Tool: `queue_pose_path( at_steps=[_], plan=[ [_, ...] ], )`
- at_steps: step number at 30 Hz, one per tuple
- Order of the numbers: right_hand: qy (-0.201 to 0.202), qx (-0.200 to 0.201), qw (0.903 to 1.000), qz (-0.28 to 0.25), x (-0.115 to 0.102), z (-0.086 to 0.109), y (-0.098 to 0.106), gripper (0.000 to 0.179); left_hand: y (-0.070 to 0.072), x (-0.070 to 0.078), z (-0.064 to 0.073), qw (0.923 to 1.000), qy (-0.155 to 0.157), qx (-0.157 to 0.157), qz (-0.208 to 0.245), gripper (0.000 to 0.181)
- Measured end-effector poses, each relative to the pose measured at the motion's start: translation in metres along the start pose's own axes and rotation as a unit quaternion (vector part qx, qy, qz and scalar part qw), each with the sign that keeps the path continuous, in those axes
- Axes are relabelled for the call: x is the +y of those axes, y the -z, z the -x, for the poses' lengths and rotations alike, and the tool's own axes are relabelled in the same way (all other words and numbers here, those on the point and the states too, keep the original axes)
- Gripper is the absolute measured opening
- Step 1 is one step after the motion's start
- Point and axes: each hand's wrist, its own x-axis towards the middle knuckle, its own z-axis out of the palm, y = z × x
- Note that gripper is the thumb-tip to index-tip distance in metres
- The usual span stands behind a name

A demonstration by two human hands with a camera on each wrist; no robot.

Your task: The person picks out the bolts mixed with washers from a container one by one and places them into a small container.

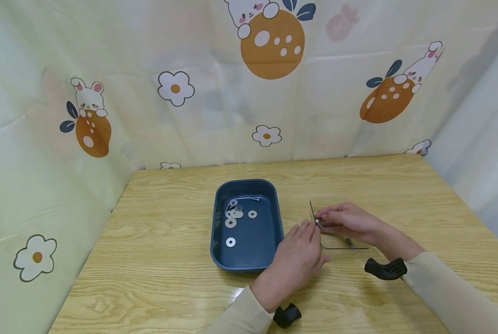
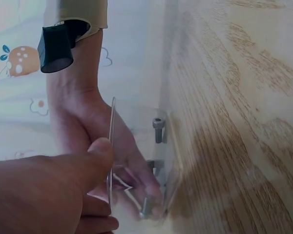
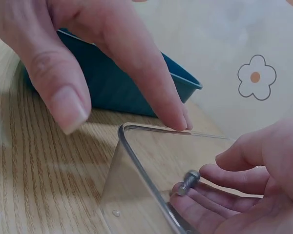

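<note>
A clear plastic box with a rounded corner and a thin rim stands on the table. My left hand lies along its left rim. In the right wrist view those fingers are extended, one touching the rim, and the thumb hangs apart. Inside the box, my right hand holds a small socket-head bolt at its curled fingertips; the thumb is slightly off it. Another bolt is near the front rim. The left wrist view shows a bolt through the clear wall; some shapes there may be reflections.
Just left of my hands is a dark blue tray with several flat washers and a few bolts in it. Behind the wooden table hangs a patterned curtain. Each wrist carries a black device.
</note>
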Motion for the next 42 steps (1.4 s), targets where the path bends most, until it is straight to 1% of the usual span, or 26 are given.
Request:
queue_pose_path(
  at_steps=[3,7,16,21,29,31,35,42],
  plan=[
    [0.0,0.0,1.0,0.005,-0.0003,0.0009,0.0003,0.047,-0.0017,0.0003,-0.0007,0.9997,-0.001,0.021,-0.009,0.061],
    [0.0,-0.004,1.0,0.005,-0.0006,0.0012,0.0002,0.049,-0.0025,0.001,-0.0012,0.9993,0.001,0.034,-0.017,0.058],
    [0.009,0.012,0.9998,0.014,-0.0013,0.0028,0.0004,0.051,-0.0036,0.0022,-0.0011,0.9985,0.006,0.04,-0.038,0.058],
    [0.012,0.017,0.9996,0.017,-0.0012,0.0039,0.0012,0.051,-0.0049,0.0025,-0.0017,0.9977,0.007,0.055,-0.038,0.055],
    [0.017,0.027,0.9993,0.022,-0.0009,0.0042,0.001,0.05,-0.0056,0.0029,-0.0045,0.9965,0.018,0.077,-0.026,0.045],
    [0.018,0.028,0.9992,0.022,-0.0007,0.0043,0.0008,0.05,-0.0061,0.0027,-0.0053,0.9963,0.02,0.08,-0.022,0.044],
    [0.021,0.031,0.9991,0.023,-0.0004,0.0045,0.0004,0.05,-0.0064,0.0027,-0.0066,0.9967,0.026,0.075,-0.019,0.045],
    [0.026,0.042,0.9985,0.025,-0.0015,0.0058,0.0009,0.049,-0.0067,0.0026,-0.0068,0.9968,0.028,0.074,-0.015,0.047]
  ],
)
